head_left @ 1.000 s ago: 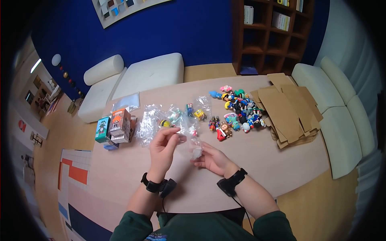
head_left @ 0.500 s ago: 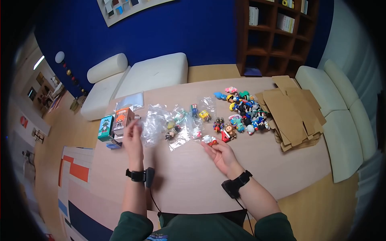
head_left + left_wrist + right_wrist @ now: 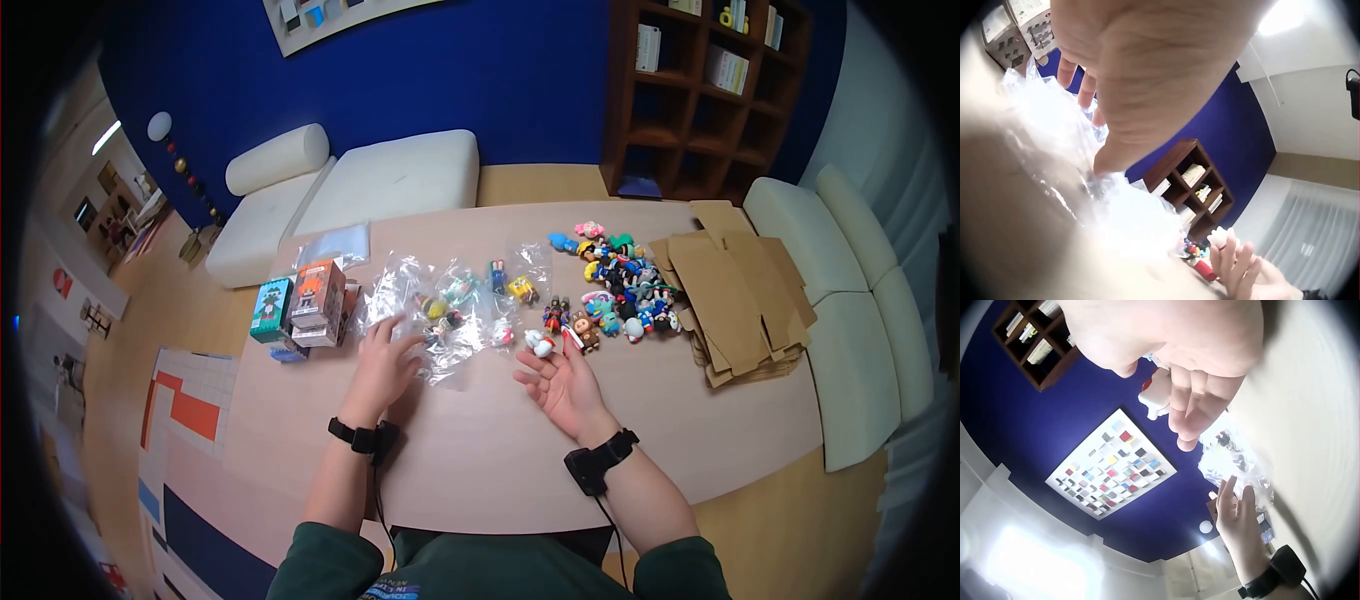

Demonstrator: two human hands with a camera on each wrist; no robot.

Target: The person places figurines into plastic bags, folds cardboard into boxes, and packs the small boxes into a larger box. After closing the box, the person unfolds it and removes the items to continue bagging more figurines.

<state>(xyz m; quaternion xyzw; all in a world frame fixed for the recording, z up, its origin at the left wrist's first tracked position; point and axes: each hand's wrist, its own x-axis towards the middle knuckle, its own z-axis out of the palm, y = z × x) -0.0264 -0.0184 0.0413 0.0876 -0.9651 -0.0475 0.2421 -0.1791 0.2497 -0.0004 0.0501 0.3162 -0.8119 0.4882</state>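
Note:
My left hand (image 3: 382,370) reaches over the clear plastic bags (image 3: 395,290), fingers spread and a little bent. In the left wrist view its fingers hang close over the crinkled plastic (image 3: 1054,125); whether they touch it is unclear. My right hand (image 3: 572,392), palm turned up, pinches a small white figure (image 3: 540,344) between thumb and fingers. Red shows on that figure (image 3: 1157,394) in the right wrist view. Among the bags lie a dark-and-pale figure (image 3: 440,330), a pink-and-white one (image 3: 502,333) and a yellow one (image 3: 522,290).
Small printed boxes (image 3: 318,292) are stacked at the table's left, with flat clear bags (image 3: 340,243) behind them. Many colourful figures (image 3: 625,285) lie heaped right of centre, beside a brown figure (image 3: 585,332). Flattened brown cardboard (image 3: 735,290) is piled at the right.
My hands were close together around clear plastic; they have since parted. My left hand went left beside the boxes, then back right over the bags. The white figure is now uncovered in my right hand.

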